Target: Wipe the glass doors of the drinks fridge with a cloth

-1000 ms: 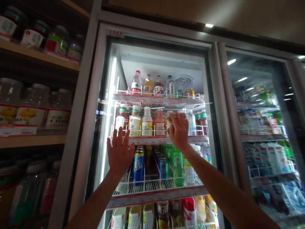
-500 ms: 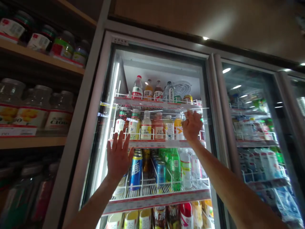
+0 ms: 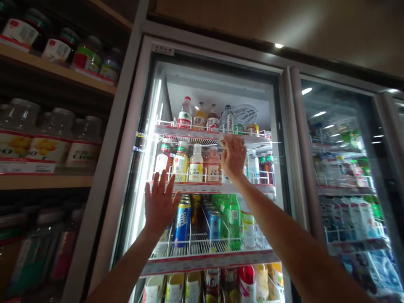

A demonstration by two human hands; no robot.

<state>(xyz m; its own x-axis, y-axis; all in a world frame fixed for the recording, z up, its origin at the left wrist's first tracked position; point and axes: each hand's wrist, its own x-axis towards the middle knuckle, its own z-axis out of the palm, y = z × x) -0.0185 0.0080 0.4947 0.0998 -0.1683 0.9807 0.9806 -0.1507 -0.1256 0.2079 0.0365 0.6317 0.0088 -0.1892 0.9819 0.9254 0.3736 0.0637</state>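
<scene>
My left hand (image 3: 160, 206) is spread flat, palm forward, at the glass door (image 3: 214, 78) of a lit drinks fridge, and seems to rest on the pane. Its fingers are apart and hold nothing. My right hand (image 3: 233, 158) is raised higher, at the same glass, in front of the second shelf. Its fingers are bent over a pale, crumpled cloth (image 3: 222, 142), mostly hidden by the hand. Behind the pane stand bottles, among them a yellow-labelled bottle (image 3: 196, 164), a green bottle (image 3: 234, 223) and a blue can (image 3: 182, 223).
To the left, wooden shelves (image 3: 47, 182) hold several jars and bottles, close beside the fridge frame (image 3: 121, 139). A second glass-doored fridge (image 3: 341, 126) with more drinks stands at the right. A brown panel (image 3: 221, 17) runs above the doors.
My right hand has moved left across the glass with the cloth, from the right part of the door toward its middle. My left hand stays spread in place. The view has shifted slightly.
</scene>
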